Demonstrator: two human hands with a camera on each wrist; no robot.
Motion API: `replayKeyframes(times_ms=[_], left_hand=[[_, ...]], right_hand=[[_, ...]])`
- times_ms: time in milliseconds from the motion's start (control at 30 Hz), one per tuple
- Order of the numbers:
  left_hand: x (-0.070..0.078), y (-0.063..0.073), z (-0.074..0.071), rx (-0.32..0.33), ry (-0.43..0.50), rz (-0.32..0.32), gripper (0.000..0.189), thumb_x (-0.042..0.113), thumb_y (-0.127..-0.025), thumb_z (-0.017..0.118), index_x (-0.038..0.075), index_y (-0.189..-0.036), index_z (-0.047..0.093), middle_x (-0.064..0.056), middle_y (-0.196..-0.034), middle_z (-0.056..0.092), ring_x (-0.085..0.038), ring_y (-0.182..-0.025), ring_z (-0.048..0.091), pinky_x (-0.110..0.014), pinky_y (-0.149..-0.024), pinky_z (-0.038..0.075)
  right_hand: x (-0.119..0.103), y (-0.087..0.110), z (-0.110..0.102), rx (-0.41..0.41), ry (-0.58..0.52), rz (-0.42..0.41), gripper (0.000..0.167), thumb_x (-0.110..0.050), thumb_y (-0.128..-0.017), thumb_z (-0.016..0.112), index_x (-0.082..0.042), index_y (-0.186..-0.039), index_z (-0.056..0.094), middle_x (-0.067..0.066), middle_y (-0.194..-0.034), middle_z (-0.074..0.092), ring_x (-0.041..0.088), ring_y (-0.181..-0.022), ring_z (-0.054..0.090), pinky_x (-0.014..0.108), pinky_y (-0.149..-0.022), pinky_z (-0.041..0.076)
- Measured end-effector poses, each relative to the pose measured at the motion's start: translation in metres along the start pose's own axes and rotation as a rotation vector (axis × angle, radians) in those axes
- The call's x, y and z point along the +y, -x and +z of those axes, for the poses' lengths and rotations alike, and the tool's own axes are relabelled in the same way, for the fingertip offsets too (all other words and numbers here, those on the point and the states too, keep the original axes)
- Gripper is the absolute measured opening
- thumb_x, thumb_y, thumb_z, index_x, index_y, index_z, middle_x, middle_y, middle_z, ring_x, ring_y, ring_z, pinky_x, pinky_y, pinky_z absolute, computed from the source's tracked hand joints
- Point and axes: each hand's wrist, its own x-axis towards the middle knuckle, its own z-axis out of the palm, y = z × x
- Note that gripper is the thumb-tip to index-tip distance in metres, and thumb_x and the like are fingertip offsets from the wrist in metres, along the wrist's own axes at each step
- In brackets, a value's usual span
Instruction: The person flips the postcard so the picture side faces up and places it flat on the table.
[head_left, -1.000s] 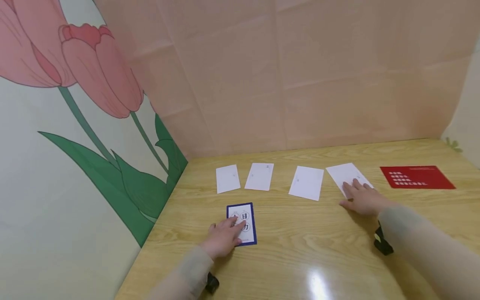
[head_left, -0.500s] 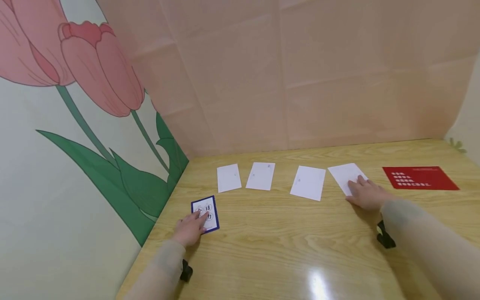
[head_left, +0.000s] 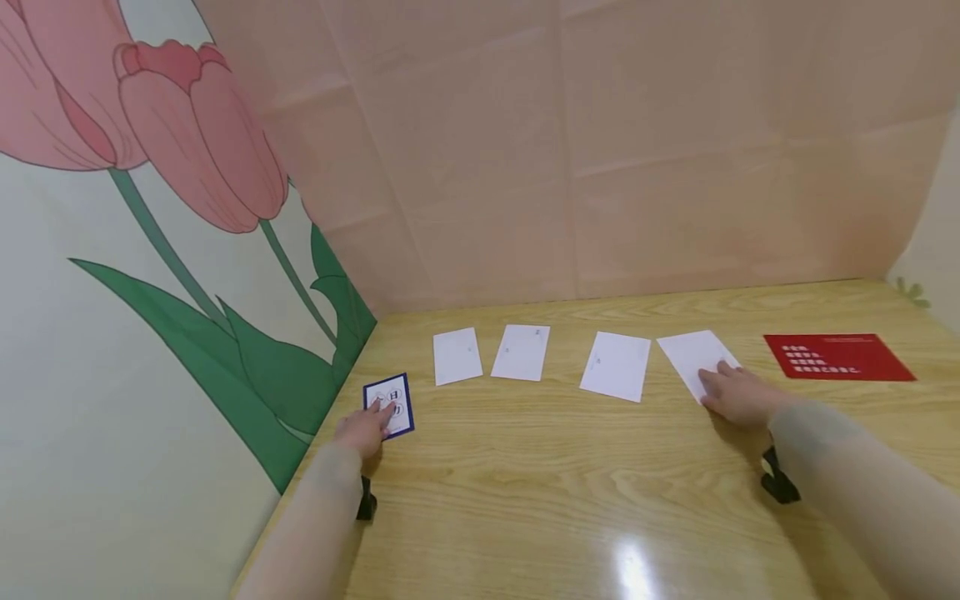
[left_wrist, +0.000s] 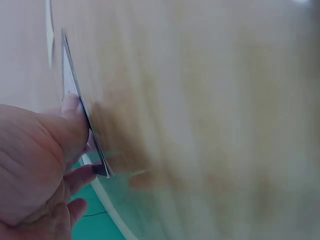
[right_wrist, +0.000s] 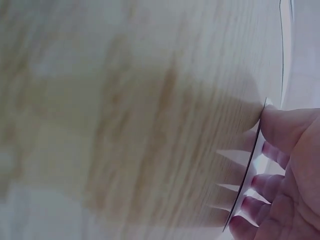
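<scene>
- Blue edging runs round the white-faced card (head_left: 402,412) under the left hand (head_left: 363,431); it lies on the table (head_left: 540,467), the fingertips resting on its face.
- Just beyond the left fingertips, one circled character on that card reads 日; the writing next to it is partly hidden by the fingers.
- Left fingers are stretched forward and a little apart, pressing on the card rather than wrapping it; the left wrist view shows the thumb touching it too.
- White card (head_left: 687,350) under the right fingertips: the right hand (head_left: 738,397) covers its near corner, and the far part shows beyond the fingers.
- Right fingers are spread and slightly bent, tips against that card, gripping nothing; the thumb touches near its edge.
- Red card (head_left: 838,357) to the right of the right fingers, near them, with several lines of white writing, too small to read.
- Third white card (head_left: 615,367) to the left of the right fingers, with a tiny grey mark I can't read.
- Second white card (head_left: 521,352) and first white card (head_left: 457,357) beyond the left fingers and to their right, side by side with a gap between; their small marks are illegible.
- Pink cloth (head_left: 562,167) hangs behind the cards, beyond both hands' fingers.
- Tulip picture (head_left: 217,158) on the wall, left of the left fingers.
</scene>
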Motion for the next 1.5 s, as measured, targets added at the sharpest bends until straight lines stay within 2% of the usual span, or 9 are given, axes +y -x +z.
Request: replayKeyframes(times_ms=[400,533,700,933,1133,1300,1400,1467,1500], left_hand=[[0.001,-0.033,-0.007,-0.051,-0.029,-0.015,0.051,0.018,-0.101,0.049,0.014,-0.15,0.034,-0.017,-0.153,0.031,-0.036,-0.138,0.031,-0.059,-0.107,0.026],[0.002,-0.038,-0.006,-0.068,0.003,-0.041,0.058,0.013,-0.099,0.053,0.018,-0.152,0.03,-0.016,-0.155,0.026,-0.037,-0.138,0.031,-0.061,-0.109,0.02],[0.003,-0.04,-0.007,-0.066,0.021,-0.048,0.055,0.012,-0.101,0.048,0.018,-0.152,0.029,-0.016,-0.155,0.025,-0.037,-0.138,0.03,-0.064,-0.108,0.018],[0.007,-0.037,-0.011,0.023,0.136,-0.049,0.048,0.02,-0.104,0.038,0.01,-0.151,0.031,-0.015,-0.155,0.028,-0.032,-0.142,0.024,-0.063,-0.109,0.017],[0.021,-0.037,-0.017,0.151,0.18,-0.023,0.045,0.025,-0.103,0.042,0.011,-0.146,0.041,-0.014,-0.151,0.036,-0.033,-0.139,0.032,-0.057,-0.109,0.024],[0.036,-0.035,-0.021,0.223,0.177,0.048,0.044,0.024,-0.102,0.045,0.012,-0.144,0.044,-0.012,-0.15,0.039,-0.033,-0.136,0.037,-0.057,-0.108,0.026],[0.046,-0.029,-0.022,0.23,0.197,0.102,0.043,0.022,-0.102,0.046,0.009,-0.143,0.046,-0.012,-0.149,0.04,-0.032,-0.136,0.036,-0.057,-0.109,0.024],[0.053,-0.024,-0.023,0.227,0.224,0.139,0.042,0.021,-0.102,0.047,0.008,-0.142,0.047,-0.012,-0.149,0.04,-0.032,-0.137,0.035,-0.056,-0.111,0.022],[0.057,-0.022,-0.024,0.227,0.228,0.16,0.042,0.02,-0.102,0.047,0.008,-0.142,0.047,-0.012,-0.149,0.04,-0.032,-0.137,0.034,-0.056,-0.111,0.021]], right_hand=[[-0.009,0.016,-0.002,-0.036,0.034,0.041,0.066,-0.033,-0.095,0.056,0.013,-0.139,0.037,0.047,-0.138,0.024,0.065,-0.124,0.022,0.072,-0.099,0.02],[-0.015,0.025,-0.003,-0.039,0.054,0.027,0.064,-0.033,-0.095,0.055,0.013,-0.137,0.04,0.048,-0.135,0.028,0.065,-0.123,0.026,0.072,-0.098,0.023],[-0.022,0.042,-0.003,-0.057,0.027,0.029,0.063,-0.036,-0.096,0.052,0.011,-0.137,0.041,0.046,-0.136,0.031,0.063,-0.124,0.027,0.072,-0.097,0.024],[-0.02,0.061,0.006,-0.024,0.111,-0.028,0.064,-0.036,-0.091,0.062,0.008,-0.135,0.047,0.044,-0.133,0.038,0.063,-0.12,0.035,0.071,-0.094,0.03],[-0.011,0.076,0.016,0.031,0.157,-0.095,0.056,-0.028,-0.089,0.065,0.008,-0.129,0.053,0.044,-0.127,0.043,0.061,-0.113,0.044,0.068,-0.091,0.036],[-0.005,0.091,0.027,0.128,0.209,-0.192,0.049,-0.023,-0.084,0.071,0.005,-0.122,0.06,0.039,-0.122,0.052,0.056,-0.108,0.052,0.064,-0.089,0.041],[-0.005,0.102,0.032,0.179,0.217,-0.246,0.045,-0.021,-0.082,0.073,0.002,-0.119,0.064,0.034,-0.122,0.055,0.053,-0.108,0.054,0.062,-0.088,0.043],[-0.004,0.109,0.035,0.212,0.248,-0.291,0.043,-0.022,-0.082,0.074,-0.002,-0.119,0.066,0.029,-0.124,0.057,0.049,-0.108,0.056,0.058,-0.086,0.047],[-0.003,0.113,0.037,0.232,0.256,-0.317,0.042,-0.022,-0.082,0.074,-0.005,-0.119,0.066,0.026,-0.124,0.058,0.047,-0.108,0.057,0.05,-0.093,0.046]])
